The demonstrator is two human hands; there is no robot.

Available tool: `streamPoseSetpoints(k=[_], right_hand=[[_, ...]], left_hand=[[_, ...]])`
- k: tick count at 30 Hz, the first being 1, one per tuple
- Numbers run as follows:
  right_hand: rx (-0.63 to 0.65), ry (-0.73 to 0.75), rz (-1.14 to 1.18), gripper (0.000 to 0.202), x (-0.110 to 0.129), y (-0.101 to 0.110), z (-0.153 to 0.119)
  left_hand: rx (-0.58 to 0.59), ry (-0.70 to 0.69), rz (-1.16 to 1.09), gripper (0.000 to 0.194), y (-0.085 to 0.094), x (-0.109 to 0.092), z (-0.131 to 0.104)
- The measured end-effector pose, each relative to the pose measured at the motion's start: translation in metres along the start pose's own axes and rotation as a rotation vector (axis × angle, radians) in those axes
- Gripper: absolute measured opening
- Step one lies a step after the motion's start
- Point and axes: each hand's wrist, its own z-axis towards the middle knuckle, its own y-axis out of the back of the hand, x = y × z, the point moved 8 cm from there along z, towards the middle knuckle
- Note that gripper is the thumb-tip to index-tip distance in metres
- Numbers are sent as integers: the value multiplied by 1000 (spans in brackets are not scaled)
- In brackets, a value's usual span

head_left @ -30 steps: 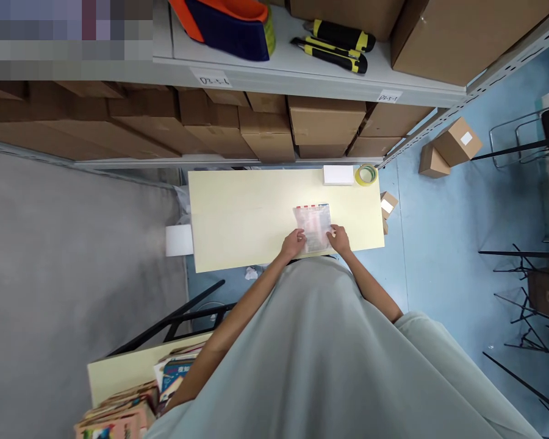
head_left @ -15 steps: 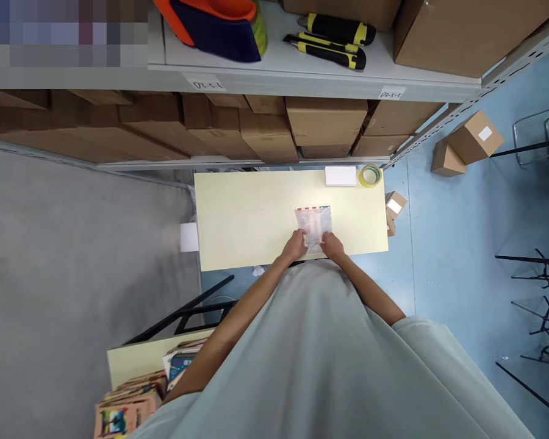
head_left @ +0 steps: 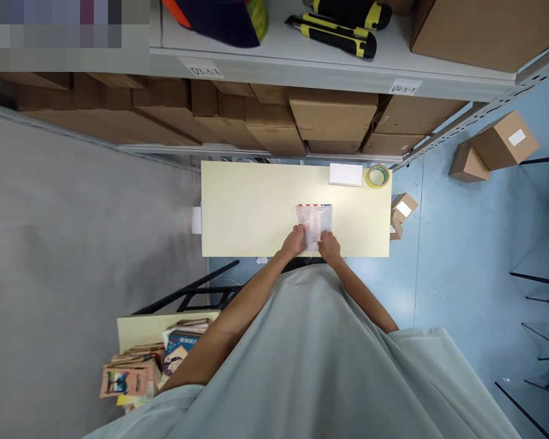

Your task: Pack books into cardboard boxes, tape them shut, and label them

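Observation:
A translucent plastic bag (head_left: 315,221) with a red-and-blue marked far edge lies near the front edge of the pale yellow table (head_left: 247,210). Something pinkish shows through it, too faint to name. My left hand (head_left: 294,240) is closed on the bag's left side, close to its near corner. On the opposite side, my right hand (head_left: 329,246) pinches the near right part. Both fingertips are partly hidden by the knuckles.
A white box (head_left: 345,174) and a roll of tape (head_left: 377,176) sit at the table's back right. Above stands a shelf (head_left: 293,70) with cartons and utility knives (head_left: 338,36). Books (head_left: 132,372) are stacked at lower left. Cartons (head_left: 503,141) rest on the blue floor.
The camera view has shifted and turned slightly, so the table edge looks level and the shelf sits higher. Both hands keep hold of the bag in nearly the same place.

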Motion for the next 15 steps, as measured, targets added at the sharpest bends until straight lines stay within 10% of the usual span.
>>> streamPoseSetpoints(k=[10, 15], right_hand=[[-82, -13, 21, 18, -6, 13, -4], [-376, -161, 192, 30, -26, 31, -21]], left_hand=[[-164, 0, -237, 57, -12, -9, -25], [-202, 88, -473, 78, -7, 16, -24]])
